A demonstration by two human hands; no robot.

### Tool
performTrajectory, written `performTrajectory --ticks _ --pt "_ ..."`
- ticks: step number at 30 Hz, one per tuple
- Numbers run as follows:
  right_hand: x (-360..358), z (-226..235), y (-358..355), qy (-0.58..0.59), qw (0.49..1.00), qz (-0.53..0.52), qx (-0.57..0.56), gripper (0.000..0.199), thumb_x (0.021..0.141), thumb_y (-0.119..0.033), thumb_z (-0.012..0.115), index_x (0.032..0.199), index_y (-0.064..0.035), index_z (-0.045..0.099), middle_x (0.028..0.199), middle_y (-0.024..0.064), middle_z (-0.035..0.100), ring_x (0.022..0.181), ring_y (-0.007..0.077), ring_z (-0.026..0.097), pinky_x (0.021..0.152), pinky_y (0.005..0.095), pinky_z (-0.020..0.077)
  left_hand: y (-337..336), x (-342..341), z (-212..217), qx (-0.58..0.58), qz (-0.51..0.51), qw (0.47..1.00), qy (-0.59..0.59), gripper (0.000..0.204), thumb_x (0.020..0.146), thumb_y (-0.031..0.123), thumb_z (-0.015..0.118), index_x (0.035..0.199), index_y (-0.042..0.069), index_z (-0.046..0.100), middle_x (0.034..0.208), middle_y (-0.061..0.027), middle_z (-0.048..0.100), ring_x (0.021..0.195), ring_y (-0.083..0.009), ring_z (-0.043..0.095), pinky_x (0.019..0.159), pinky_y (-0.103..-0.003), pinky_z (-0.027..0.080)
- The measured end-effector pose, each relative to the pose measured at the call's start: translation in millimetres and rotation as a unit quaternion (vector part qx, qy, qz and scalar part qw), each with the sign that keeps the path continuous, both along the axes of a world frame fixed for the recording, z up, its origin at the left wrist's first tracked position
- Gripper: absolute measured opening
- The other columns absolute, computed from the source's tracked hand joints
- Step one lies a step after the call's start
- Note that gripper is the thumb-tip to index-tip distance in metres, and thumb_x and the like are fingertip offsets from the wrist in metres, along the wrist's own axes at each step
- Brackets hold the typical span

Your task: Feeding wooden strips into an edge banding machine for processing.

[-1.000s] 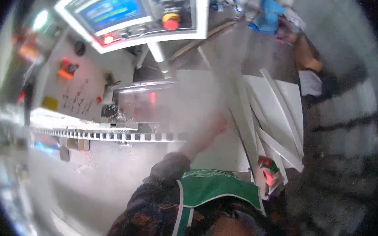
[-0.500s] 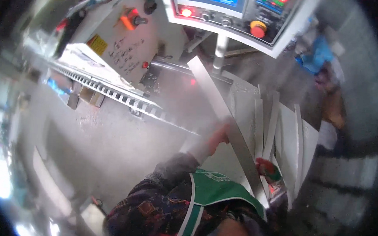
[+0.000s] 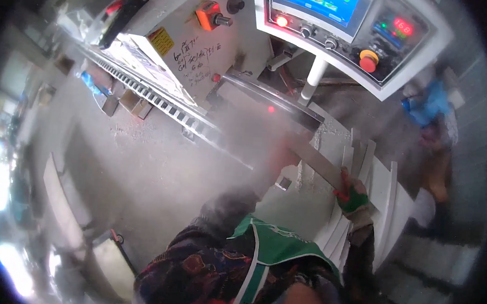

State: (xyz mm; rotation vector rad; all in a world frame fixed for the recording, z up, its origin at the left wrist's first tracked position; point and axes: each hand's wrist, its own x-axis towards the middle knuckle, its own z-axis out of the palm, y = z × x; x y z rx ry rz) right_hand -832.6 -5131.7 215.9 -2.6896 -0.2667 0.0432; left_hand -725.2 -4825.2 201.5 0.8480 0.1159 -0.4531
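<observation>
My right hand (image 3: 353, 195), in a green and red glove, is closed around the near end of a long flat pale strip (image 3: 319, 164). The strip slants away to the left, and its far part fades into haze below a shiny metal bar (image 3: 277, 98). My left hand (image 3: 281, 153) is a reddish blur beside the strip's far part; its fingers cannot be made out. A small red light spot (image 3: 271, 109) shows just below the bar.
A control panel (image 3: 317, 40) with a screen and a red stop button (image 3: 368, 61) stands ahead. A toothed rail (image 3: 146, 95) runs along the white machine housing (image 3: 191, 48) at left. Several loose pale strips (image 3: 388, 208) lie right of my right hand.
The strip has shifted and now shows much shorter between my hands. My right hand has moved up and forward with its end. My left hand has become blurred. The whole view has shifted.
</observation>
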Motion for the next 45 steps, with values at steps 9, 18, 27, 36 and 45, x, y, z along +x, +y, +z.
performTrajectory --ticks 9,18,27,36,45 --pt "52 -19 -24 0.001 0.997 0.041 0.066 0.068 0.093 -0.024 0.072 0.154 -0.0108 0.046 0.134 0.0167 0.064 0.123 0.0372 0.062 0.105 0.0435 0.0498 -13 -12 -13 0.082 0.213 0.974 0.007 0.063 0.098 0.016 0.074 0.153 0.012 0.044 0.140 -0.0040 0.057 0.119 -0.0165 0.061 0.093 -0.033 0.055" --pt "72 -53 -58 0.056 0.972 -0.011 0.228 0.064 0.092 -0.023 0.074 0.151 -0.0116 0.050 0.141 0.0125 0.061 0.128 0.0281 0.059 0.109 0.0412 0.0491 -52 26 -24 0.175 0.175 0.965 -0.083 0.075 0.103 0.030 0.066 0.160 0.002 0.027 0.153 -0.0126 0.042 0.139 -0.0226 0.044 0.116 -0.036 0.036" --pt "75 -29 -56 0.070 0.967 -0.043 0.240 0.058 0.088 -0.010 0.075 0.144 -0.0106 0.058 0.141 0.0117 0.058 0.127 0.0265 0.059 0.108 0.0384 0.0507 -62 18 -42 0.225 0.207 0.944 -0.120 0.070 0.101 0.008 0.064 0.160 0.002 0.028 0.161 -0.0120 0.036 0.149 -0.0222 0.034 0.119 -0.035 0.033" --pt "99 -13 -41 0.044 0.994 0.007 0.100 0.051 0.090 -0.017 0.072 0.140 -0.0108 0.062 0.143 0.0125 0.060 0.125 0.0292 0.061 0.108 0.0402 0.0507 -60 42 -75 0.171 0.236 0.950 -0.112 0.061 0.101 0.014 0.069 0.155 0.006 0.042 0.146 -0.0088 0.053 0.133 -0.0206 0.052 0.112 -0.035 0.042" --pt "112 -10 -7 0.001 1.000 0.020 -0.004 0.060 0.087 -0.029 0.072 0.143 -0.0126 0.057 0.141 0.0137 0.059 0.125 0.0376 0.058 0.106 0.0486 0.0481 -20 55 -32 0.222 0.223 0.947 -0.067 0.064 0.099 0.025 0.073 0.152 0.003 0.045 0.137 -0.0072 0.057 0.124 -0.0168 0.054 0.105 -0.032 0.044"
